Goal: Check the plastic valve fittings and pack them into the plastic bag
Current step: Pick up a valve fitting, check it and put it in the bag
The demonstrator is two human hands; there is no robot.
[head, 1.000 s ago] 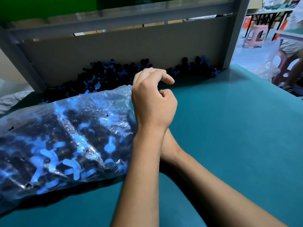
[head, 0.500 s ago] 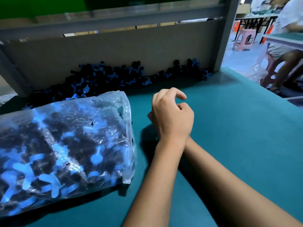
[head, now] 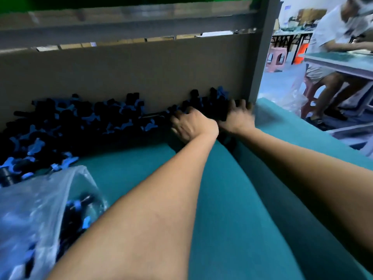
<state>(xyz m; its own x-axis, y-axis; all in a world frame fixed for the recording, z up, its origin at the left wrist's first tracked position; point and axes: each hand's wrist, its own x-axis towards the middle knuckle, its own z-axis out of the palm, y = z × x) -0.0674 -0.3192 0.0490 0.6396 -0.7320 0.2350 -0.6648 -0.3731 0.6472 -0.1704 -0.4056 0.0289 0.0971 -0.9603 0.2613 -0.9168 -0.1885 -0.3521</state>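
Mostly knobbly black-and-blue plastic fittings (head: 84,122), heaped.

A teal-covered work table (head: 232,199) lies under both forearms. Beyond the hands stands a brown cardboard back panel (head: 131,73), with a grey metal upright (head: 262,47) just right of them. Farther right: pale floor (head: 278,81), pink stool (head: 276,58), second teal table (head: 341,61) with a seated person (head: 331,47).

Dim under the shelf; daylight enters right of the motion-blurred right hand (head: 236,118); edges bow; arms cast dark shadows.
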